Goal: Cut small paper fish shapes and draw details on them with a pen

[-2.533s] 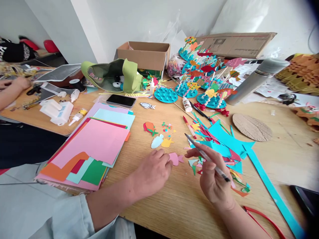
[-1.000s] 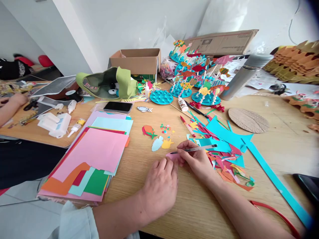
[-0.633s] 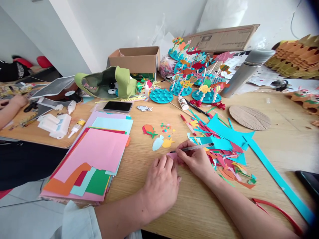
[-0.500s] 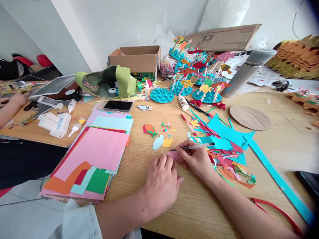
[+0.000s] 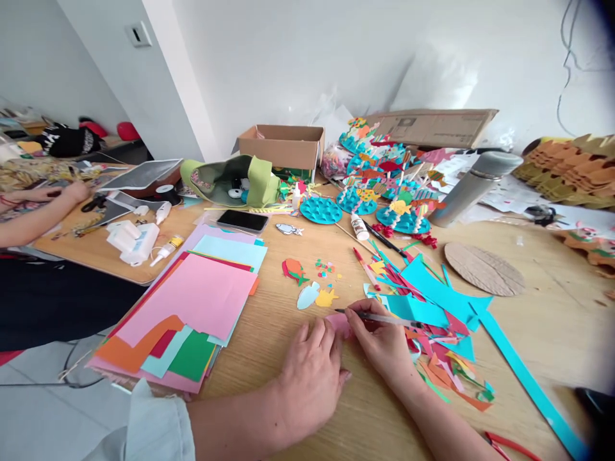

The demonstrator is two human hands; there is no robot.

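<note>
I had the right hand point(image 5: 379, 330) closed narrowly around a pen point(image 5: 384, 317), in a writing pinch, with its tip pointing to the left. The left hand point(image 5: 310, 374) was not closed around anything that I could see; its fingers lay flat, with their ends at the piece of pink paper point(image 5: 339, 325). This paper was on the table point(image 5: 365, 416) between the two hands, just under the pen tip, and partly covered, so its full shape I could not tell. If the tip already touched it, I also could not tell.

In my judgement, the step in hand was the drawing on this paper. The next move called, I think, for a steady left hand and a light, short stroke near the paper's upper edge.

Just beyond the grip were a pale blue fish point(image 5: 308, 296) and a yellow cutout point(image 5: 326, 298), and farther behind these, some small dots point(image 5: 325, 267). To the right of the pen lay blue scraps point(image 5: 423, 288); to the left of the hands, a stack of coloured sheets point(image 5: 192, 294). Well beyond the grip stood a flask point(image 5: 473, 192) and, farthest, an open box point(image 5: 283, 146).
</note>
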